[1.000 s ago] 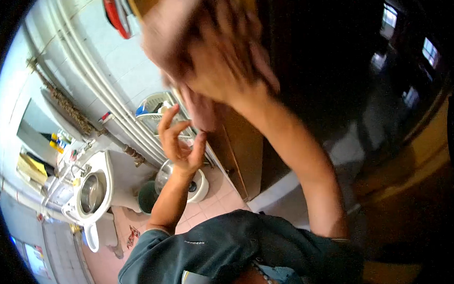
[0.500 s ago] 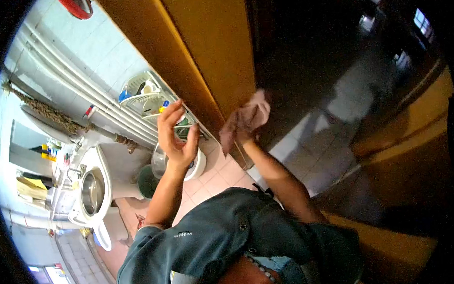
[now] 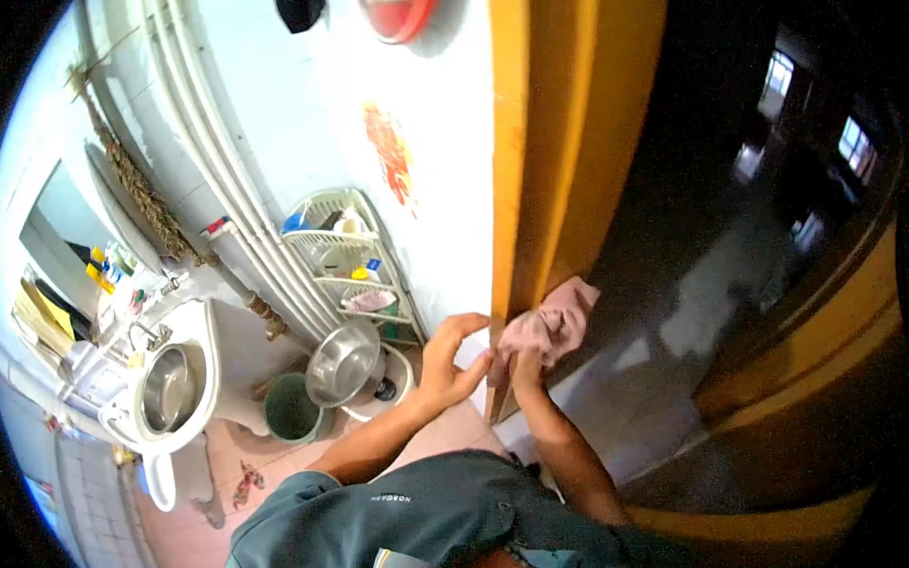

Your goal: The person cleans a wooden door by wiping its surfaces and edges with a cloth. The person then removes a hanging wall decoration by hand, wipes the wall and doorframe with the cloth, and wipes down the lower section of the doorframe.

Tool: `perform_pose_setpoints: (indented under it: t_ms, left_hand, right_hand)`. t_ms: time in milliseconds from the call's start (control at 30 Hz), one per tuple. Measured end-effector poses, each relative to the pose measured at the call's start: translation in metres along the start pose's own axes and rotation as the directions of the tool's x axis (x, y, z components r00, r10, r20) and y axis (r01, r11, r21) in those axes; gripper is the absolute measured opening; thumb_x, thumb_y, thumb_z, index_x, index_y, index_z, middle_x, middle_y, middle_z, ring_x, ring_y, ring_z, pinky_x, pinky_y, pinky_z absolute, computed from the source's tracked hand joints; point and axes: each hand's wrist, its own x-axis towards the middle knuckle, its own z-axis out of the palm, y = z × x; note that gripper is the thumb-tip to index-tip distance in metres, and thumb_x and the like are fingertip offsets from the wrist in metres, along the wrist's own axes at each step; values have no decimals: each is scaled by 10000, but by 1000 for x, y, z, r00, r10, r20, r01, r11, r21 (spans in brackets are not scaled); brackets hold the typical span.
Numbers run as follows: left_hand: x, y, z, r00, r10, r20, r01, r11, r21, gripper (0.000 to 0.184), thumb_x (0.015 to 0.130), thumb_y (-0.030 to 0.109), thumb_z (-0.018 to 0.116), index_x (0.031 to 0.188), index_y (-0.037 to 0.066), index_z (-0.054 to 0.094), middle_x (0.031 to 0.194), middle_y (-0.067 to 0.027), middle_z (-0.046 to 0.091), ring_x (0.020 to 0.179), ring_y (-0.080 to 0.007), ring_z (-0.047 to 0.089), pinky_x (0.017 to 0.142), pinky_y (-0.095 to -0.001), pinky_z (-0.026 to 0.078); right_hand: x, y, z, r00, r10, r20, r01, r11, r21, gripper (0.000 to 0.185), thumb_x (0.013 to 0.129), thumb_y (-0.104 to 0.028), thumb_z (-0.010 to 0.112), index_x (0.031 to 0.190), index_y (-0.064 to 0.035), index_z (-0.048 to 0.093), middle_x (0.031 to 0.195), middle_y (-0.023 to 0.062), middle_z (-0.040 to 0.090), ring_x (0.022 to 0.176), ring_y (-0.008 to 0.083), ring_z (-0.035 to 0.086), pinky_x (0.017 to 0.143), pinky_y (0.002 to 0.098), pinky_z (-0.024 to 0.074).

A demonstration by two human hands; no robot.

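Note:
A pink cloth is bunched in my right hand, low against the orange-brown wooden door frame. The cloth covers most of that hand's fingers. Just left of it, my left hand is at the frame's left edge, thumb and fingers apart and curved, with nothing held between them. Its fingertips reach the edge where the white wall meets the wood.
To the left are a corner shelf rack, a metal basin, a green bucket and a sink. Pipes run along the wall. A dark room with a tiled floor lies to the right.
My right hand has come down from high up with the cloth and is now against the frame. My left hand has moved right to the frame's edge. The view has shifted.

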Motion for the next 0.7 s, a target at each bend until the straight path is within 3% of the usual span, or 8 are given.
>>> perform_pose_setpoints:
  t_ms: [67,100,167,200,367,600,700]
  left_hand:
    - [-3,-7,-8,999,-32,-9,32,997,-76,350,765,48,697,1092,-1,582,1109,-170,617,994,-277,601,857,-355,475]
    - [-1,-6,-13,997,-71,-3,71,990,-122,355,771,50,692,1103,1,578,1102,-161,613,971,-249,600,844,-340,476]
    - [1,-8,-23,997,-70,-22,66,983,-172,364,770,49,696,1110,-3,576,1088,-158,615,953,-249,606,826,-335,486]
    - [3,-8,-27,997,-77,-32,69,976,-205,374,769,48,699,1117,-7,574,1075,-155,617,935,-250,613,808,-331,497]
    - [19,-1,-50,989,-118,-92,81,939,-333,390,787,42,684,1155,11,560,1082,-131,612,916,-201,615,800,-308,490]
    - [36,-3,-69,979,-123,-161,75,958,-277,428,783,34,687,1187,13,546,1081,-115,618,893,-187,624,788,-298,499]
    - [78,-15,-77,950,-257,-179,153,879,-452,433,861,38,631,1273,0,502,1114,-99,624,916,-124,604,798,-263,505]
  right_hand:
    - [41,-38,-37,931,-358,-69,341,922,-182,330,847,-316,509,1052,-58,524,1057,120,463,1055,268,430,949,431,339]
    - [63,-56,-55,839,-539,-80,496,816,-298,284,809,-293,552,974,-62,561,963,100,507,980,253,473,906,438,378]
    - [107,-91,-85,655,-753,-59,661,609,-438,195,732,-248,638,816,-72,636,775,60,594,831,221,559,820,450,456]
    - [128,-106,-100,621,-783,-40,693,573,-437,226,732,-253,647,855,-68,606,818,69,573,863,230,541,840,451,440]
    - [226,-161,-146,675,-736,-50,705,665,-246,459,729,-276,694,1051,-49,458,1031,118,470,1027,275,450,938,457,362]
    - [330,-220,-202,664,-735,-136,717,678,-165,838,725,-308,759,1325,-23,249,1329,187,327,1257,338,324,1075,464,253]
    - [361,-250,-217,623,-769,-144,746,639,-187,1003,724,-322,787,1443,-11,160,1457,216,265,1355,365,270,1134,468,206]
